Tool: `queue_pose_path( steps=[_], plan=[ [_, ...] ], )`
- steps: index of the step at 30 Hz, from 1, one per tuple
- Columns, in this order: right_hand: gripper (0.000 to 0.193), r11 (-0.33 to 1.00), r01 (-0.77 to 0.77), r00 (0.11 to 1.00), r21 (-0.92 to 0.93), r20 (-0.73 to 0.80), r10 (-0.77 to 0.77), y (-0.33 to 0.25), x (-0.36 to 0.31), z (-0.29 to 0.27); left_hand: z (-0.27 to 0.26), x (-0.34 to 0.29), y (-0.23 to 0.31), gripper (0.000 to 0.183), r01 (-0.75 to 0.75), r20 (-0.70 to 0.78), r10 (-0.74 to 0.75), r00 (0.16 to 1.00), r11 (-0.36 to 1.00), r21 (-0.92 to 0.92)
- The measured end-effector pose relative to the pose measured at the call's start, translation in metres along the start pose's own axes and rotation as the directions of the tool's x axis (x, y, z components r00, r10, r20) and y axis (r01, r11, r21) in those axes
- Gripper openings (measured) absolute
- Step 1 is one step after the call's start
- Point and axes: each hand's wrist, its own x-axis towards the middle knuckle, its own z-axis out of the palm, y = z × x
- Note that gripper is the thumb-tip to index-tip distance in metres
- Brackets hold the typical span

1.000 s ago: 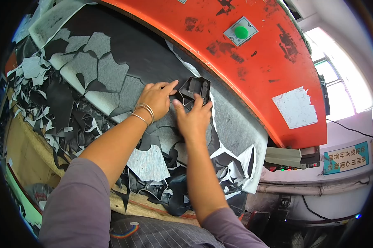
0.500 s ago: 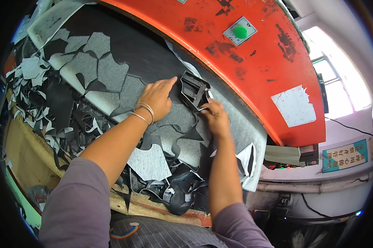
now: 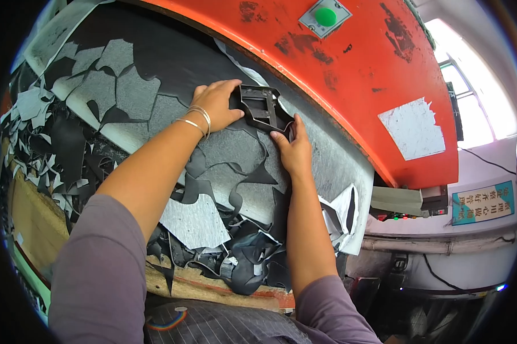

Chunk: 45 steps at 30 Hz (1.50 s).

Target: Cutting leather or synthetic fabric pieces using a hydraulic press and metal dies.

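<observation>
Between my two hands is a black cutting die (image 3: pixel 262 107), an open angular frame with crossbars inside. My left hand (image 3: pixel 217 103) closes on its left end, thumb below and fingers along the far edge. With thumb and fingers, my right hand (image 3: pixel 296 150) grips the die's near right corner. The die is over a sheet of black material (image 3: pixel 172 60) with a grey backing, at the strip between the dark uncut part and the cut part. Grey pieces (image 3: pixel 137 94) and thin dark offcut strips lie to the left and below the hands.
An orange-red machine beam (image 3: pixel 339 74) with a green button (image 3: pixel 325 17) spans the far side, close beyond the die. Dark and grey scraps (image 3: pixel 69 143) are heaped along the left edge. A pale grey scrap (image 3: pixel 195 223) and crumpled black offcuts (image 3: pixel 250 255) lie near me.
My left hand has come onto the die's left end and now holds it together with the right. The die has turned and sits slightly differently between the hands. The whole view has shifted a little.
</observation>
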Motion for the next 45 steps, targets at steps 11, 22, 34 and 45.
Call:
queue_pose_path(
  steps=[11,22,34,45],
  plan=[
    [0.089,0.982,0.058,0.997,0.179,0.038,-0.066,0.016,0.018,-0.002,0.007,-0.026,0.005,0.054,0.006,-0.166,-0.007,0.986,1.000,-0.007],
    [0.080,0.993,0.000,1.000,0.119,-0.022,0.003,0.012,0.017,-0.014,0.021,-0.017,0.009,0.060,0.057,-0.178,-0.033,0.984,0.990,0.129],
    [0.070,0.983,0.028,0.998,0.183,-0.053,-0.018,0.023,0.023,-0.023,0.026,0.003,0.021,0.052,0.071,-0.123,-0.052,0.991,0.985,0.158],
    [0.072,0.994,0.048,0.990,0.096,-0.140,-0.034,0.033,0.032,-0.030,0.047,0.027,0.018,0.053,0.044,-0.152,-0.027,0.988,0.993,0.111]
  ],
)
